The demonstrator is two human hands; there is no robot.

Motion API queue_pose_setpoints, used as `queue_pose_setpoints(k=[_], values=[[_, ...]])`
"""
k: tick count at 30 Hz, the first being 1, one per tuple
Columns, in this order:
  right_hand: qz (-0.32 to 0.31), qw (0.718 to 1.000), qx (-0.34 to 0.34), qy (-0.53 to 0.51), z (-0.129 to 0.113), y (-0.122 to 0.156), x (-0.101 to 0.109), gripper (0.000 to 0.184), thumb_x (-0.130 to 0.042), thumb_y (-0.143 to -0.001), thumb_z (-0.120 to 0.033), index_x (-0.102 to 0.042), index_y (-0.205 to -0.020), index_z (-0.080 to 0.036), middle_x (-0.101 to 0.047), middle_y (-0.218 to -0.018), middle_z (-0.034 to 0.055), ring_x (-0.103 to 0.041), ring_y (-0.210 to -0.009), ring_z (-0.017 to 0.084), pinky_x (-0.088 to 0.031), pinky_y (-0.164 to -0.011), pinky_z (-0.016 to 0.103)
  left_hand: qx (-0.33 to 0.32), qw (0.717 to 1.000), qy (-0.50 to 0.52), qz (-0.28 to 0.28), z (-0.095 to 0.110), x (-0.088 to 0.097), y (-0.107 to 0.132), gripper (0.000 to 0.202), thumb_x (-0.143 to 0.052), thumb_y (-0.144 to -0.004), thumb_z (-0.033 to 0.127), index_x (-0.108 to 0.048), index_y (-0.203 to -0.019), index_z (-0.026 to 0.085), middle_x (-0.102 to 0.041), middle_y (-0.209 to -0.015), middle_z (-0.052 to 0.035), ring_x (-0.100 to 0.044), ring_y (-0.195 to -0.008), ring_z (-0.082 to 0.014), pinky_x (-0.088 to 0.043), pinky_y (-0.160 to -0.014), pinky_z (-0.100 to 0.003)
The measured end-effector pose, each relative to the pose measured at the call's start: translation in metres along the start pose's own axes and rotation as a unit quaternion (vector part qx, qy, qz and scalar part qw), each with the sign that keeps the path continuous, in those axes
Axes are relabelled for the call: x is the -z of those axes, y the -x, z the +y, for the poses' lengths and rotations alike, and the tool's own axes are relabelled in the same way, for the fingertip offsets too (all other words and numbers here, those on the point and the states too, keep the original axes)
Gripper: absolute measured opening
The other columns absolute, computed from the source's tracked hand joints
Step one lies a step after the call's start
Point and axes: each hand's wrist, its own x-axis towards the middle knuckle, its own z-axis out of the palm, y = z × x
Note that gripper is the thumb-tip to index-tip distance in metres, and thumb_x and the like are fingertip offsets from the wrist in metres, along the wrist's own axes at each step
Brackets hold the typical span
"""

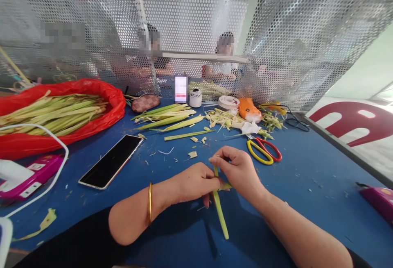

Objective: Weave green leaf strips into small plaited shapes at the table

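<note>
A pale green plant stalk (221, 219) slants down between my two hands above the blue table. My left hand (193, 182) is closed round its middle, thumb along the top. At the stalk's upper end, the thumb and forefinger of my right hand (238, 169) pinch its tip. A short bit of leaf sticks out sideways under the right hand. Beyond the hands lies another cut stalk (187, 135), with a bunch of green husk leaves (172, 116) behind it. Scissors (265, 151) with yellow and red handles rest to the right of my right hand.
A red plastic bag (116, 104) full of long stalks stands at left. Near it are a phone (112, 161), a magenta power strip (39, 171) and a white cable. Trimmings (224, 118), a tape roll (229, 102) and an orange packet (249, 108) lie toward the perforated metal screen (196, 18).
</note>
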Motion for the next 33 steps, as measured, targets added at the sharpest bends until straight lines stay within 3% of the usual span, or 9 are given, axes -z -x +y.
queue_pose_setpoints(k=[5,8,13,18,22,26,33], values=[[0.049,0.999,0.014,0.001,0.002,0.001,-0.004,0.022,-0.062,-0.076,-0.028,-0.057,-0.057,-0.018,-0.054,-0.058,-0.0022,-0.047,-0.056,0.012,-0.037,-0.054,0.025,-0.005,1.0,0.023,-0.015,-0.001,-0.004,0.001,0.033,-0.051,-0.084,0.035,-0.059,-0.057,0.017,-0.053,-0.043,0.0033,-0.05,-0.041,-0.0096,-0.036,-0.049,-0.021],[0.043,0.999,0.006,-0.016,0.005,-0.002,-0.004,0.022,-0.062,-0.076,-0.029,-0.057,-0.058,-0.018,-0.054,-0.058,-0.0023,-0.046,-0.056,0.012,-0.037,-0.054,0.025,0.004,0.998,0.063,-0.012,-0.001,-0.003,-0.001,0.031,-0.056,-0.081,0.039,-0.06,-0.059,0.017,-0.056,-0.046,0.0028,-0.051,-0.043,-0.0096,-0.038,-0.051,-0.022],[-0.06,0.985,-0.084,-0.136,0.003,-0.009,0.005,0.028,-0.06,-0.079,-0.043,-0.065,-0.07,-0.017,-0.05,-0.054,-0.0041,-0.045,-0.05,0.01,-0.037,-0.047,0.022,0.018,0.983,0.181,-0.027,-0.005,0.004,-0.005,0.039,-0.059,-0.078,0.054,-0.062,-0.072,0.015,-0.066,-0.062,-0.003,-0.053,-0.049,-0.0104,-0.042,-0.058,-0.025],[-0.152,0.958,-0.143,-0.195,-0.002,-0.007,0.009,0.03,-0.067,-0.072,-0.045,-0.058,-0.066,-0.018,-0.047,-0.053,-0.0065,-0.04,-0.043,0.007,-0.032,-0.039,0.019,0.028,0.982,0.184,-0.025,-0.008,0.006,-0.007,0.038,-0.06,-0.077,0.053,-0.065,-0.079,0.015,-0.065,-0.061,-0.0027,-0.055,-0.05,-0.0112,-0.043,-0.059,-0.026],[-0.093,0.975,-0.106,-0.172,0.0,-0.005,0.003,0.03,-0.068,-0.071,-0.04,-0.053,-0.057,-0.017,-0.048,-0.052,-0.0051,-0.041,-0.049,0.008,-0.034,-0.046,0.021,0.037,0.99,0.136,-0.003,-0.006,0.001,-0.006,0.038,-0.061,-0.075,0.052,-0.063,-0.068,0.015,-0.065,-0.059,-0.0034,-0.053,-0.044,-0.0102,-0.043,-0.053,-0.025],[-0.055,0.985,-0.076,-0.146,0.002,-0.001,-0.003,0.028,-0.065,-0.073,-0.037,-0.055,-0.057,-0.017,-0.047,-0.053,-0.0045,-0.038,-0.051,0.009,-0.032,-0.048,0.023,0.065,0.99,0.126,0.006,-0.006,-0.002,-0.007,0.027,-0.055,-0.078,0.04,-0.064,-0.08,0.014,-0.07,-0.067,-0.0052,-0.056,-0.04,-0.0105,-0.039,-0.047,-0.023],[0.002,0.994,-0.057,-0.09,0.0,0.006,-0.008,0.022,-0.064,-0.073,-0.032,-0.059,-0.058,-0.017,-0.047,-0.051,-0.0046,-0.039,-0.05,0.01,-0.033,-0.047,0.023,0.087,0.979,0.173,-0.056,-0.001,-0.003,-0.006,0.025,-0.059,-0.068,0.036,-0.066,-0.075,0.013,-0.072,-0.074,-0.009,-0.059,-0.043,-0.0122,-0.044,-0.046,-0.023]])
